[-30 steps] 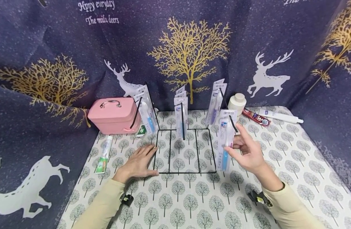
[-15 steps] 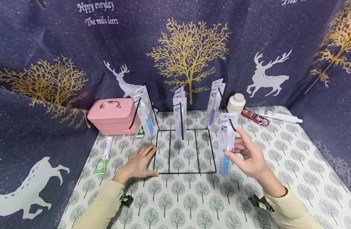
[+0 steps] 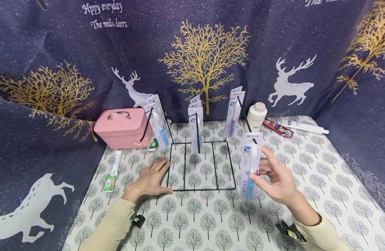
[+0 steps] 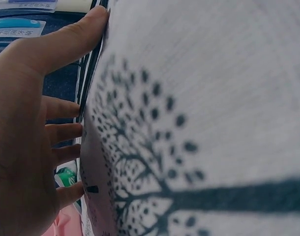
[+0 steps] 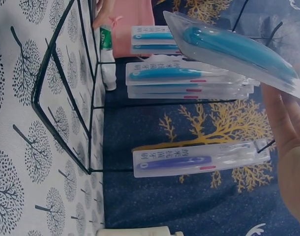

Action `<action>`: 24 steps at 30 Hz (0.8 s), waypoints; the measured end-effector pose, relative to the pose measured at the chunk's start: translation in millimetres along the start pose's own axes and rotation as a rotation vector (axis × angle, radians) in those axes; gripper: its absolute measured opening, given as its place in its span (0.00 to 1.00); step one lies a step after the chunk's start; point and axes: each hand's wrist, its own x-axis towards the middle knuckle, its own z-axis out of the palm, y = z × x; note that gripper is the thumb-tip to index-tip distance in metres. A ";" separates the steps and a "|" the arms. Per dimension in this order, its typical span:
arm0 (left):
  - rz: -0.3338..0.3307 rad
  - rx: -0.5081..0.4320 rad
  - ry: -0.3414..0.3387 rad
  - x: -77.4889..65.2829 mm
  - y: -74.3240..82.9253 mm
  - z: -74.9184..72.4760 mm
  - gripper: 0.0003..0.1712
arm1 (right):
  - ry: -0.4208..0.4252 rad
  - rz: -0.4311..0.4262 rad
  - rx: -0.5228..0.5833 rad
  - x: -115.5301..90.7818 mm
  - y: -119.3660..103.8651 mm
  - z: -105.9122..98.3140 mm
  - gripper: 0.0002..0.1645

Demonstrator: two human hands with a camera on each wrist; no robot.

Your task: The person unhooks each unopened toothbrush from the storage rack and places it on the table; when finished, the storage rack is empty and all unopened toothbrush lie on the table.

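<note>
My right hand (image 3: 278, 177) pinches a packaged toothbrush (image 3: 249, 170) with a blue handle between thumb and fingers. The top of its clear pack overlaps the tip of the black wire rack's (image 3: 195, 190) right front hook. In the right wrist view this pack (image 5: 228, 46) slants across the top. My left hand (image 3: 149, 179) lies palm down on the cloth, fingers spread, at the left edge of the rack's base. More toothbrush packs (image 3: 195, 134) hang from the middle hook, others (image 3: 159, 125) on the left hook, and a purple one (image 3: 233, 115) hangs at the right rear.
Behind the rack on the left stands a pink case (image 3: 123, 129), with a small green tube (image 3: 153, 144) beside it. A green-white toothpaste tube (image 3: 112, 172) lies at left. At the back right are a white bottle (image 3: 256, 116), a red tube (image 3: 278, 128) and a white tube (image 3: 305, 126).
My right hand has drawn the packaged toothbrush toward me and lower, along the hook to its tip. My left hand stays in place.
</note>
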 end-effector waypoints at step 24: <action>-0.003 -0.018 -0.016 0.7 1.5 -0.5 0.63 | -0.125 0.132 -0.041 -27.8 -18.7 -10.7 0.41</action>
